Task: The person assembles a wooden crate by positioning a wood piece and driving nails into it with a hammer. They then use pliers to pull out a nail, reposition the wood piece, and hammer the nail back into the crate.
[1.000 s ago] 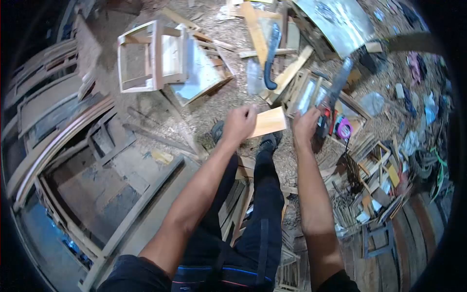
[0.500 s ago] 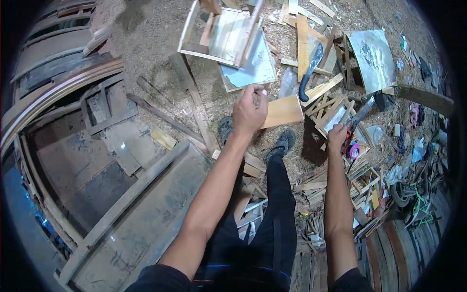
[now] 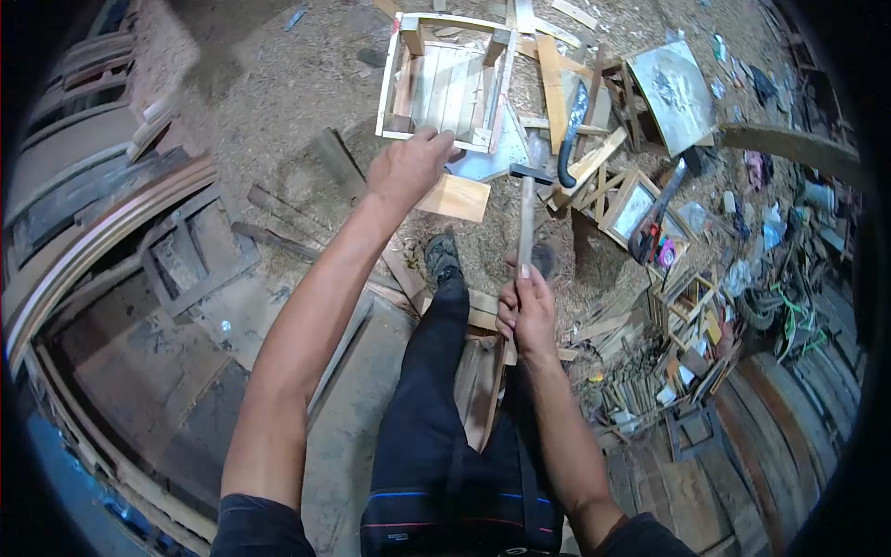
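Right fingers (image 3: 508,313) clasp the hammer (image 3: 526,221), head (image 3: 532,174) beyond them; hold of left fingers (image 3: 445,144) unclear.

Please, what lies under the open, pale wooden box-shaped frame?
A flat, pale-blue panel shows past the lower-right side of the wooden frame. What lies farther underneath is covered, so cannot be seen.

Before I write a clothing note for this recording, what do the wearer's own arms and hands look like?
The left sleeve and right sleeve are dark and short. Left hand and right hand are ungloved, and no watch or band shows at either wrist.
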Demonstrator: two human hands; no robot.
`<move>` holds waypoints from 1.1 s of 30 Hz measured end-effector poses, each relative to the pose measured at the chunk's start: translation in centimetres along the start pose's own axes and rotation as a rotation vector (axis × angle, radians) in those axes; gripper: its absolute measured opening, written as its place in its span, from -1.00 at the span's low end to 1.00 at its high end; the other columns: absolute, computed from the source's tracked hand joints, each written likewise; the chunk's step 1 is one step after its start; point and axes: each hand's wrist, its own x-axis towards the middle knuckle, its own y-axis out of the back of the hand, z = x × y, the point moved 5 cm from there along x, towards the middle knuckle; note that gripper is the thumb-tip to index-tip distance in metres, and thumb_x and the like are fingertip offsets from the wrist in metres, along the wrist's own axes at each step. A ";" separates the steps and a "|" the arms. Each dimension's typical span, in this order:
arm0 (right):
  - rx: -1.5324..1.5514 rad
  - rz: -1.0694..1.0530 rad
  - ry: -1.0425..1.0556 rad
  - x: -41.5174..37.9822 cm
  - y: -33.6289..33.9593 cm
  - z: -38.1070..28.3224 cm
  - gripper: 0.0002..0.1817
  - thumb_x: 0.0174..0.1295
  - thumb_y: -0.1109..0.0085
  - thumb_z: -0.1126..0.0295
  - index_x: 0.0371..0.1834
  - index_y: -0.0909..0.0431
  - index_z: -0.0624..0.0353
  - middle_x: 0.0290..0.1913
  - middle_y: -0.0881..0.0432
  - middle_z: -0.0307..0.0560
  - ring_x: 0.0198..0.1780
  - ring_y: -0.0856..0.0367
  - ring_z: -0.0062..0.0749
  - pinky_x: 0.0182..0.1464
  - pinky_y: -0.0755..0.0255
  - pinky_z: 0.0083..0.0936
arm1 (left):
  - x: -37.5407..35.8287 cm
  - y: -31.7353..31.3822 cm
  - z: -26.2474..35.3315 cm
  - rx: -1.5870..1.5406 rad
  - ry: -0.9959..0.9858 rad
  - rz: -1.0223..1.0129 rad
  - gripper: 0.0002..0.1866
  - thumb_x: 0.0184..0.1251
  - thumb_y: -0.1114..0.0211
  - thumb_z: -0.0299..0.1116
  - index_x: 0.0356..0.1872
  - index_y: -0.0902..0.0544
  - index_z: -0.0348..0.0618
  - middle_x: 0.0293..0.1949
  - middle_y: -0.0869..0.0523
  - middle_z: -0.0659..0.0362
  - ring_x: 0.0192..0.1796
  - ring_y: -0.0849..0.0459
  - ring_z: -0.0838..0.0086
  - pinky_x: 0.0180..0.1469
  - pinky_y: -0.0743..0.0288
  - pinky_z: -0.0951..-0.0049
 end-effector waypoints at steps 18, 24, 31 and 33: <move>-0.075 0.152 -0.044 -0.4 -5.3 -1.1 -0.80 0.62 0.13 0.26 0.08 -0.29 0.14 -0.44 -0.38 -0.26 -0.69 -0.26 -0.64 -0.74 -0.22 -0.57 | 0.2 -1.2 0.0 0.018 0.047 -0.018 -0.74 0.58 -0.08 -0.08 0.04 -0.44 0.01 -0.08 -0.52 -0.02 -0.36 -0.73 -0.11 -0.33 -0.65 -0.09; 0.159 0.441 0.290 0.8 -3.7 -4.1 -0.77 0.62 0.15 0.24 0.16 -0.27 0.10 -0.41 -0.40 -0.25 -0.68 -0.27 -0.66 -0.73 -0.24 -0.60 | 0.6 -1.7 -0.3 0.080 0.007 -0.026 -0.72 0.58 -0.08 -0.04 0.06 -0.46 0.03 -0.07 -0.53 0.01 -0.36 -0.74 -0.06 -0.34 -0.64 -0.08; 0.067 0.279 0.153 -0.2 -5.4 -3.6 -0.71 0.62 0.09 0.19 0.21 -0.23 0.07 -0.45 -0.35 -0.30 -0.66 -0.24 -0.66 -0.72 -0.16 -0.60 | -0.4 -1.8 -2.4 0.044 0.011 -0.026 -0.78 0.56 -0.08 -0.06 0.02 -0.46 0.11 -0.08 -0.55 0.03 -0.33 -0.75 -0.09 -0.34 -0.63 -0.14; 0.126 0.366 0.262 0.6 -5.3 -4.4 -0.75 0.63 0.13 0.17 0.14 -0.21 0.07 -0.45 -0.32 -0.30 -0.65 -0.23 -0.66 -0.70 -0.18 -0.58 | -0.9 -2.0 -3.5 0.055 0.042 -0.001 -0.77 0.56 -0.09 -0.07 0.06 -0.46 0.12 -0.07 -0.56 0.03 -0.33 -0.74 -0.09 -0.32 -0.63 -0.13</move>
